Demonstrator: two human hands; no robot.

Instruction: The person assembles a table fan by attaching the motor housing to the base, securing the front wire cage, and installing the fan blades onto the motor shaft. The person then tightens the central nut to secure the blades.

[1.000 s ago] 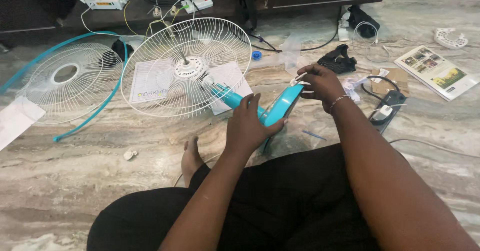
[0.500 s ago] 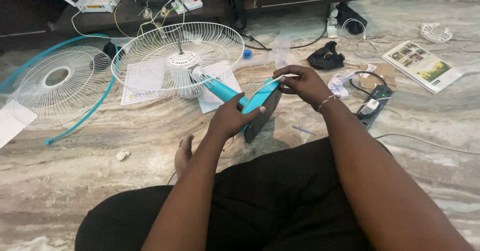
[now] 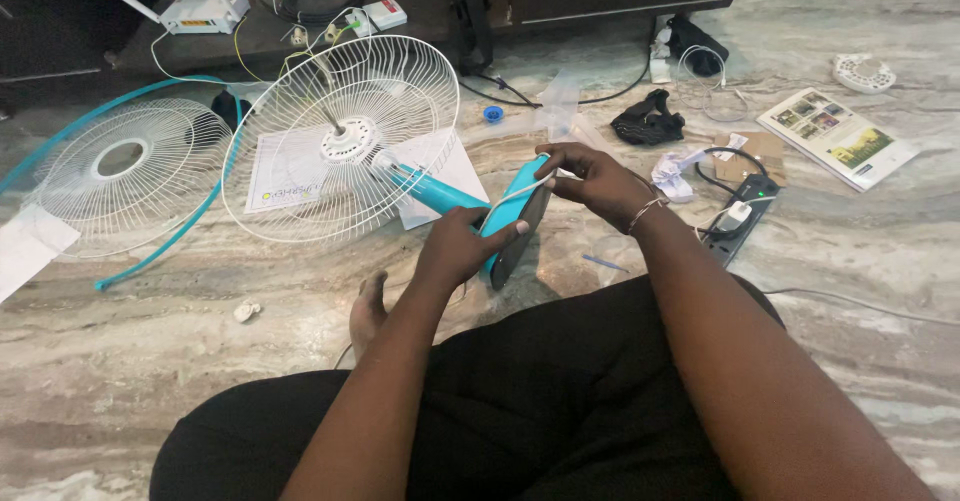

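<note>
On a marble floor (image 3: 120,361) strewn with fan parts, we are gripping the teal base (image 3: 515,223): left hand (image 3: 462,251) clasping its lower edge, right hand (image 3: 592,176) fingers pinching the top. Fitting appears underway; next calls for steady alignment with the grille (image 3: 340,141).

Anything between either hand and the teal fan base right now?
Nothing visible. The left hand already grips the teal fan base from its near side, and the right hand holds its upper end, fingers on the rim. The white wire grille on the teal stem stands beyond the base, clear of both hands.
</note>
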